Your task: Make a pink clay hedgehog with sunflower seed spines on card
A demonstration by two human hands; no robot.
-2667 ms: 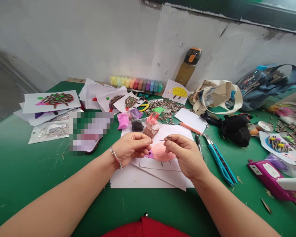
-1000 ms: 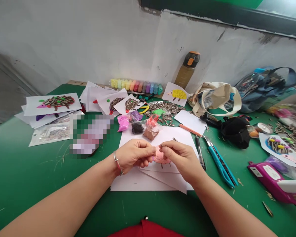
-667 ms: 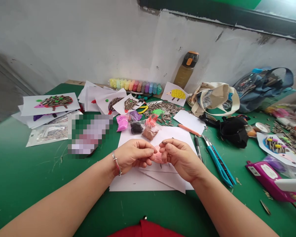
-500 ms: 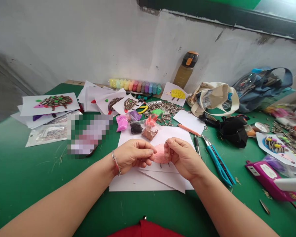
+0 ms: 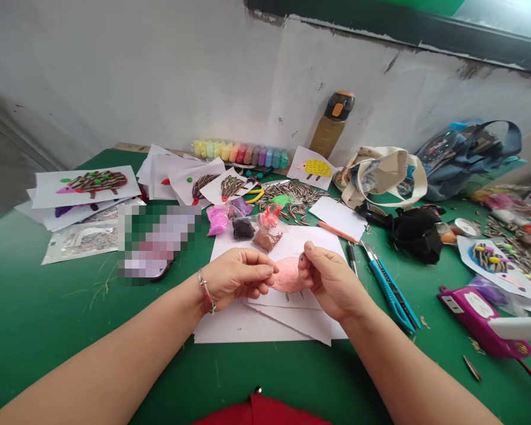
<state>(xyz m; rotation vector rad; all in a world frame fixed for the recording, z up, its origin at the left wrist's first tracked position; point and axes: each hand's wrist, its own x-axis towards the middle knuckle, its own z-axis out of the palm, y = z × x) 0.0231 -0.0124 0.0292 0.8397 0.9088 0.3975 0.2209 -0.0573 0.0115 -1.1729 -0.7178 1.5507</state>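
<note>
Working over a green craft table crowded with supplies, a person holds both bare hands close together above overlapping white paper sheets. Along the far edge stand a row of pastel clay packets and a water bottle against a scuffed white wall, with a canvas tote bag to the right. A hedgehog picture made with seeds, a heap of striped sunflower seeds and small bags of coloured clay lie beyond the paper, while a blue utility knife rests to its right. An oval pink clay body sits on the paper between the hands, its long axis running roughly left to right. The right hand is the nearer, its bunched fingers at the body's right end. The left hand, wearing a metal bangle, curls with its fingertips just beside the left end. Neither hand is spread wide, but the fingers block the view, so whether either has hold of anything cannot be told.
</note>
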